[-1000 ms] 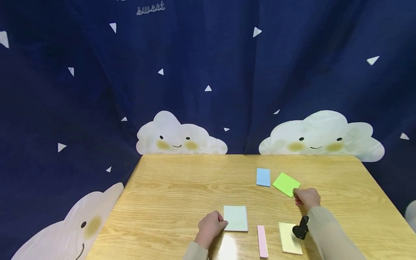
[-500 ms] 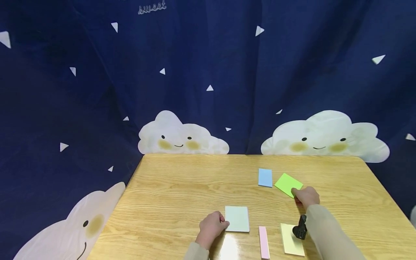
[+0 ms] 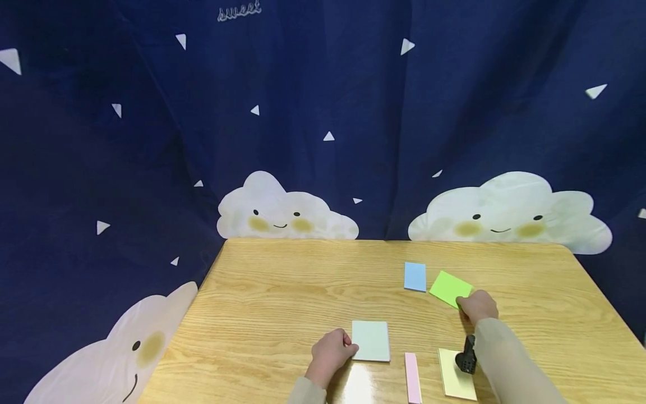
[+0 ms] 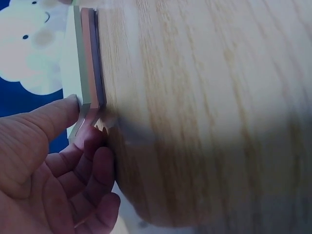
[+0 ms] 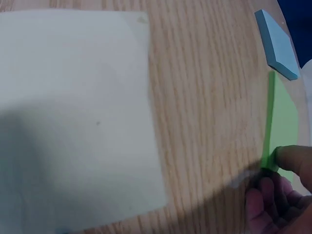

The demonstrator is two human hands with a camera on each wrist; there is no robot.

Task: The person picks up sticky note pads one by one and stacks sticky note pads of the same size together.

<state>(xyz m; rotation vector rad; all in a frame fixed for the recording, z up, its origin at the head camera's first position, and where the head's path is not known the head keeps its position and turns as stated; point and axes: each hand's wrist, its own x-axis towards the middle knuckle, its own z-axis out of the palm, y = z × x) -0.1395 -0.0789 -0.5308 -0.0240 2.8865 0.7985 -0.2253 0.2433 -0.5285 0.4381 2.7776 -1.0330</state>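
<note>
My left hand (image 3: 332, 353) pinches the near-left corner of a square pale sticky note pad (image 3: 372, 340) with thumb and finger. Seen edge-on in the left wrist view, this pad (image 4: 87, 58) has pale green, reddish and purple layers, and its pinched corner bends away. At the far right, my right hand (image 3: 478, 307) holds the near corner of a bright green sticky note pad (image 3: 448, 287), thumb on top. The right wrist view shows its fingers curled at the edge of the green pad (image 5: 280, 117).
A blue sticky note pad (image 3: 415, 276) lies just left of the green one. Nearer me are a narrow pink pad (image 3: 412, 377) and a yellow pad (image 3: 449, 381). A black device (image 3: 467, 359) on my right wrist overhangs the yellow pad. The wooden table (image 3: 262, 314) meets a dark blue curtain (image 3: 303, 84).
The head view has turned slightly left, so everything sits a little further right. Both hands stay at their pads; the right thumb has shifted slightly at the green pad's corner.
</note>
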